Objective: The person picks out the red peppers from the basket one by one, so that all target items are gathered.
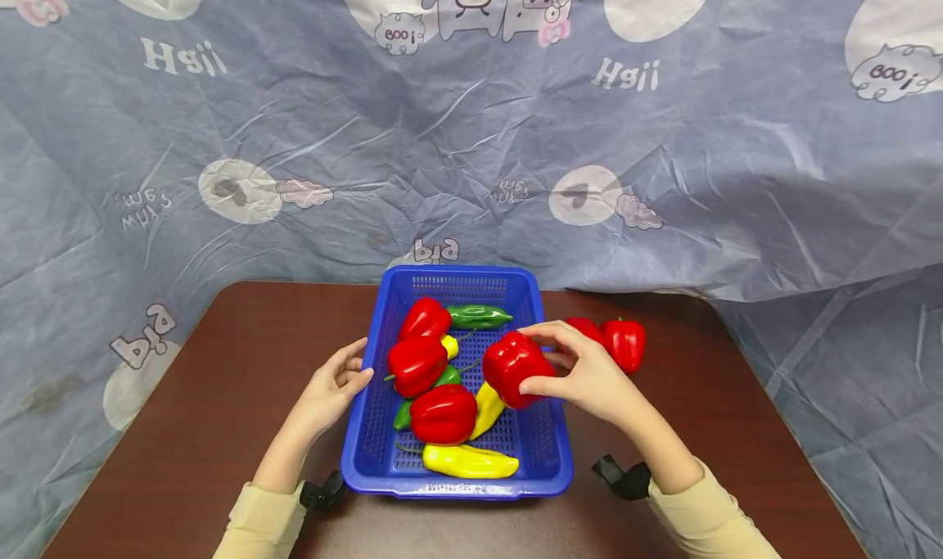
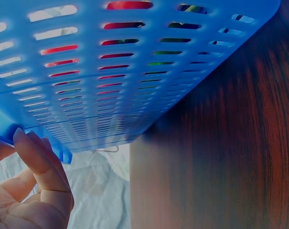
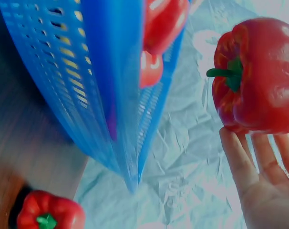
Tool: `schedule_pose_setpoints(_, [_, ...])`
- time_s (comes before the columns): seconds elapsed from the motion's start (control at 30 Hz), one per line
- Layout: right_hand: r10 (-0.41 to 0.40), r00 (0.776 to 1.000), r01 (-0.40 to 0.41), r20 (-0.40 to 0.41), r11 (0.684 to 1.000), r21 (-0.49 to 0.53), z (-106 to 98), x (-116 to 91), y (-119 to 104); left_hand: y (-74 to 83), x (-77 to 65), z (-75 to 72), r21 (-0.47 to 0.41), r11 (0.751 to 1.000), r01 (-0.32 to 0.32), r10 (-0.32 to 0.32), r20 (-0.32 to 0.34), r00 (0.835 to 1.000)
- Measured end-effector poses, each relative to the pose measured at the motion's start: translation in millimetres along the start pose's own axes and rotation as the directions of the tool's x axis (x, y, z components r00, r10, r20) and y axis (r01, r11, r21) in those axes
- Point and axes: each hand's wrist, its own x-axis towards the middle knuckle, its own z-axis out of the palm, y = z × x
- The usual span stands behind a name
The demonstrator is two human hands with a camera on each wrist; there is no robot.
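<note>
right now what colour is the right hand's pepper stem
The stem is green; it shows best in the right wrist view.

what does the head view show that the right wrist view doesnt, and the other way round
Only the head view shows the dark green pepper at the far end of the blue basket and the two cream sleeves.

Only the right wrist view shows the green stem of the held red pepper.

Both show that pepper, the right hand holding it, the basket, red peppers inside it, the tabletop and the patterned cloth.
</note>
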Motion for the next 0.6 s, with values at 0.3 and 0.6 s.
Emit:
schedule_pose_setpoints(0.3, [0.195,0.964,-0.183,-0.180,0.980,0.080,-33.9,-13.3,12.4,-0.1,-0.2,-0.7,0.010,1.000,0.007,-0.007,0.004,1.000])
schedule_pose_setpoints(0.6, [0.326,0.913,-0.252,-0.244,0.923,0.292,-59.6,-34.8,46.5,0.2,-0.6,0.2,0.002,1.000,0.007,-0.007,0.005,1.000])
